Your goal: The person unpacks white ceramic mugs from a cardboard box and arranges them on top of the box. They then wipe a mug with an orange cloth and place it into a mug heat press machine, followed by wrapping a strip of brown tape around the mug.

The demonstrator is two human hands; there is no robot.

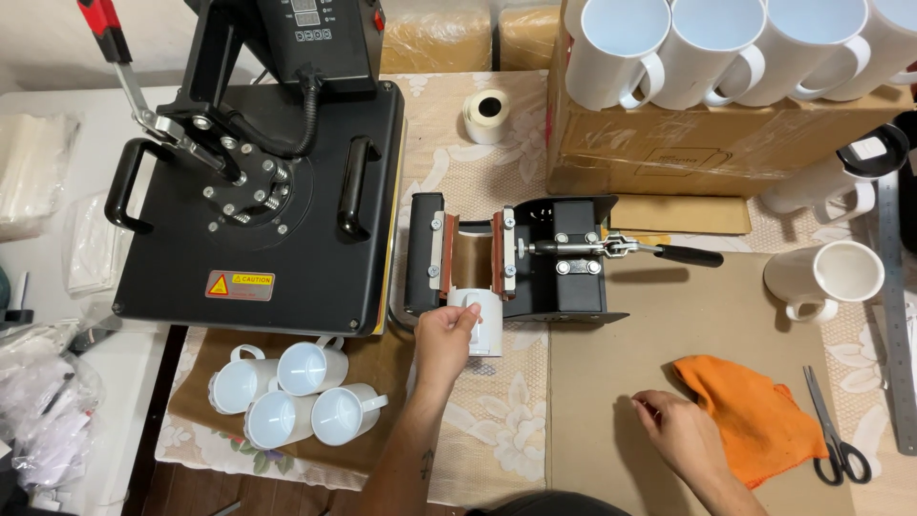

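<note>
Your right hand (680,432) rests loose on the worktop (592,401) while your left hand (444,336), clamped on the white mug (482,320), could brush the mug press (511,258) and burn

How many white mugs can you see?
11. Four stand on the cardboard box at top right, four sit grouped at bottom left, two lie right of the mug press, and one is in the left hand. The box may hide more.
</note>
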